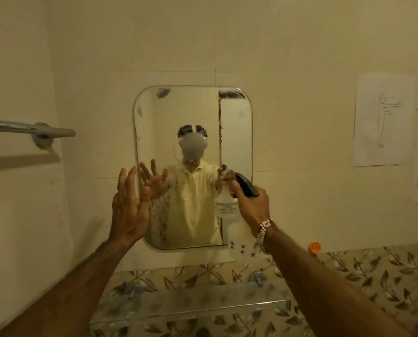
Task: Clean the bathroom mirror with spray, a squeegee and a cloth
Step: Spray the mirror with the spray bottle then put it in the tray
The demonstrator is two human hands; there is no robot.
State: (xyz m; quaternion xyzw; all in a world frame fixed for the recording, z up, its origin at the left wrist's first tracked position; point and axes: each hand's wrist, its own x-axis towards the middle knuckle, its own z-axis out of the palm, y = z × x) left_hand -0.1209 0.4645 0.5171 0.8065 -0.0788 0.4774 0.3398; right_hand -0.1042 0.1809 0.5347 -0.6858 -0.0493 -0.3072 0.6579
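A rounded rectangular mirror (193, 113) hangs on the cream tiled wall, showing a reflected person in a yellow shirt. My right hand (252, 206) grips a translucent white spray bottle (240, 242) by its black trigger head, nozzle pointed at the mirror's lower right part. A bead bracelet circles that wrist. My left hand (129, 210) is raised, empty, fingers spread, in front of the mirror's lower left edge. Whether it touches the glass is unclear. No squeegee or cloth is in view.
A glass shelf (191, 310) on metal brackets runs below the mirror against leaf-patterned tiles. A grey towel bar (33, 130) sticks out at the left. Paper sheets (383, 120) are stuck to the wall at the right. An orange cap (314, 247) peeks behind my right forearm.
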